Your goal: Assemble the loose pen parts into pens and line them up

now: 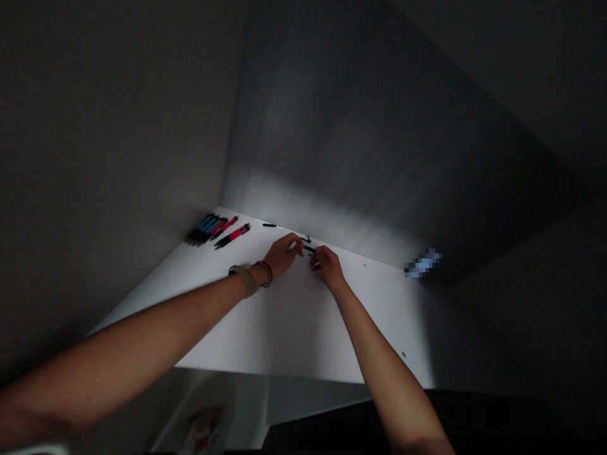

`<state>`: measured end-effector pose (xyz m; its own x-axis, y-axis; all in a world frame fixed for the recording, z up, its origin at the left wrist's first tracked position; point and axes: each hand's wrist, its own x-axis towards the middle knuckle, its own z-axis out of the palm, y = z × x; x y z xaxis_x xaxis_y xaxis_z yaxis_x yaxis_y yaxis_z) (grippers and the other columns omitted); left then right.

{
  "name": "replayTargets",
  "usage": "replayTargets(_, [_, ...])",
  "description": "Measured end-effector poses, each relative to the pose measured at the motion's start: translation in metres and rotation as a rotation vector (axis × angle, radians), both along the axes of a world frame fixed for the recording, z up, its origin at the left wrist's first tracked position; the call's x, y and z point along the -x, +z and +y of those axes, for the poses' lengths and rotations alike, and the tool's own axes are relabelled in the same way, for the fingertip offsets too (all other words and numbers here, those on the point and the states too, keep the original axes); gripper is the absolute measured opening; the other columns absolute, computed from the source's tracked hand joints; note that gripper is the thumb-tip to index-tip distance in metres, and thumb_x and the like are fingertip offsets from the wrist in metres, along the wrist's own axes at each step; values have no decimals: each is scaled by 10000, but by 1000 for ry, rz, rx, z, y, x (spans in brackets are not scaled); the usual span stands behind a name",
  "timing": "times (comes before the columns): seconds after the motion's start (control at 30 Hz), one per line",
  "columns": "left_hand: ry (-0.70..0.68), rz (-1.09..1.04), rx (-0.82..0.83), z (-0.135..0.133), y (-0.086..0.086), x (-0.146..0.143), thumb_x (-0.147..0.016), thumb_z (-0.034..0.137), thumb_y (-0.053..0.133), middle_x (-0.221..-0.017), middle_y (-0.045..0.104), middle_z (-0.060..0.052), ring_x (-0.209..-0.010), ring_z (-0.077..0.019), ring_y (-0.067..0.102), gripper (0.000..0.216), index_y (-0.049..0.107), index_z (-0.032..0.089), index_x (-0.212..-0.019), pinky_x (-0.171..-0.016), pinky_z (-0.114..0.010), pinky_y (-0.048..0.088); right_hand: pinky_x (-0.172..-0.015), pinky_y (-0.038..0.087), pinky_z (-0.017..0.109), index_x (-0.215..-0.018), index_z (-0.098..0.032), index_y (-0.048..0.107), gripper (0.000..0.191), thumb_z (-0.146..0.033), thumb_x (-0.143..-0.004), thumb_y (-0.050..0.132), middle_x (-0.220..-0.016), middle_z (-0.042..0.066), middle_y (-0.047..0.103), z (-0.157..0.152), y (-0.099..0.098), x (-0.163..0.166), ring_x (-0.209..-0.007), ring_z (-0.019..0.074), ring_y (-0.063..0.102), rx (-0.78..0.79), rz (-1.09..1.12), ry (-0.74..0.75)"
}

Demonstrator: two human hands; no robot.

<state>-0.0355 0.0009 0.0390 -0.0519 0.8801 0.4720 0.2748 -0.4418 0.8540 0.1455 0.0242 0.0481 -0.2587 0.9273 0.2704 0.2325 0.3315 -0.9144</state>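
Observation:
Both my hands meet over the far part of a white table (284, 328). My left hand (282, 254), with a watch and bracelets on the wrist, pinches one end of a thin dark pen (307, 248). My right hand (325, 265) is closed on the pen's other end. A small dark piece (306, 239) lies just behind the hands. At the table's far left corner lies a row of several pens (208, 227), blue and red, with one more red pen (233, 235) beside them.
A small black cap (269, 225) lies near the back edge. Dark grey walls enclose the table on the left and behind. A blurred bright patch (423, 263) sits at the far right corner. The floor below is dim.

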Motion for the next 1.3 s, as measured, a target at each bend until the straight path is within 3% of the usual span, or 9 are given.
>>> replayTargets(0.17, [-33,25,-42,-5,6,0,-911,333,552,-845,739,-15,-889,-212,661,207,636,220,-759,-895,-330,483,-523,414,284,-586,-219,545,637,-802,-837,497,-507,14,556,0,2,-1,-487,148,498,-54,-28,-46])
replayTargets(0.33, [-34,34,-107,-8,7,1,-918,315,560,-922,751,-12,-920,-211,678,192,678,225,-796,-910,-329,481,-519,395,299,-508,-224,511,667,-795,-852,483,-428,11,510,-2,4,-2,-422,140,449,25,-26,-54])
replayTargets(0.43, [-42,63,-119,-7,5,1,-917,306,563,-895,759,-2,-904,-210,686,177,690,228,-822,-893,-321,485,-509,389,300,-505,-225,510,667,-789,-859,473,-418,10,504,-1,3,-1,-414,141,450,34,0,-54])
replayTargets(0.6, [-11,202,11,-4,1,3,-939,313,527,-809,772,-2,-883,-236,707,224,737,238,-913,-890,-342,498,-465,347,291,-575,-234,511,625,-812,-813,517,-461,-5,507,2,-2,1,-426,144,453,14,-11,-59])
replayTargets(0.73, [-53,330,17,-2,-3,5,-909,222,546,-894,785,-25,-914,-249,711,225,770,241,-930,-899,-347,506,-478,357,298,-622,-251,515,572,-784,-829,529,-485,-14,507,6,-6,-3,-447,158,453,-23,-63,-48])
replayTargets(0.83, [-9,420,5,-3,-4,6,-884,200,594,-984,785,-44,-936,-257,706,204,787,248,-931,-885,-342,512,-477,344,293,-573,-249,498,581,-760,-850,515,-463,-13,487,6,-5,-5,-442,154,441,-33,-100,-44])
replayTargets(1.1, [109,712,-91,-14,8,11,-935,190,542,-1142,757,-23,-1035,-232,693,329,757,307,-1154,-864,-311,516,-396,263,274,-512,-246,405,597,-741,-805,567,-390,-33,417,3,-3,-1,-355,114,376,180,38,-34])
replayTargets(1.3, [120,746,-100,-16,15,14,-965,213,526,-1197,748,4,-1075,-213,690,336,740,334,-1194,-860,-289,515,-390,277,262,-546,-243,407,568,-712,-817,577,-407,-44,417,3,-6,-1,-359,115,394,253,88,5])
